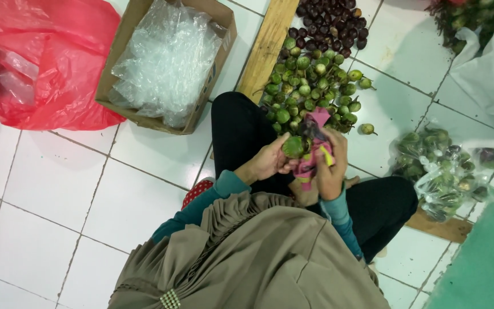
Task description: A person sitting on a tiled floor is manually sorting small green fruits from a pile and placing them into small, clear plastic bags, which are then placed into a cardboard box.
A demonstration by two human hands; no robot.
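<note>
My left hand (268, 162) holds a small round green eggplant (293, 147) by its side. My right hand (331, 165) grips a pink cloth or wrapper with yellow marks (315, 153) pressed against the eggplant. Both hands are in front of my lap, above my black trousers (238, 129). Just beyond them lies a pile of small green eggplants (310, 86) on the white tiled floor, with a pile of dark purple ones (333, 26) farther off.
A cardboard box of clear plastic bags (167, 60) stands at the upper left beside a red plastic bag (41, 57). Filled clear bags of eggplants (441, 171) lie at the right. A wooden plank (267, 46) runs along the piles. A white sack (490, 74) is at the far right.
</note>
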